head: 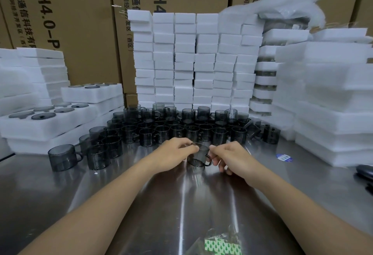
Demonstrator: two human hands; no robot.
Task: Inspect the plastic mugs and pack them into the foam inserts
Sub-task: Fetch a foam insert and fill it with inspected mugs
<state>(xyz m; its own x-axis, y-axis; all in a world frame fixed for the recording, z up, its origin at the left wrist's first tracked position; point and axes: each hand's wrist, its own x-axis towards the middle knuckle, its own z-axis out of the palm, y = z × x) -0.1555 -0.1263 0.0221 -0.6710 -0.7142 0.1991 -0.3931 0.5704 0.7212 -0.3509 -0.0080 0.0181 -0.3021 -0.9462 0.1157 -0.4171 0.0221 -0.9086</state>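
A: While both hands are on it, how does the mug look?

B: It is a smoky grey see-through plastic mug [198, 154], small and round, with its loop handle on the side nearer the right hand. It sits tilted between the hands, just in front of the crowd of matching grey mugs [181, 128], over the shiny steel table [50, 190]. Whether it touches the surface I cannot tell.

A: And the fingers?

B: The left hand [174, 153] pinches the rim on its side, fingers curled in. The right hand [232, 158] pinches the opposite side with thumb and forefinger, the other fingers loosely bent beneath.

A: What holds what?

B: At far left, a white foam insert [50, 129] has grey mugs seated in its round cavities, only their circular ends showing. A second filled white foam insert [90, 96] lies on a stack behind it. Stacked white foam blocks [193, 62] stand behind the loose mugs. More white foam slabs [333, 103] pile up on the right, and brown printed cardboard cartons [76, 22] form the back wall.
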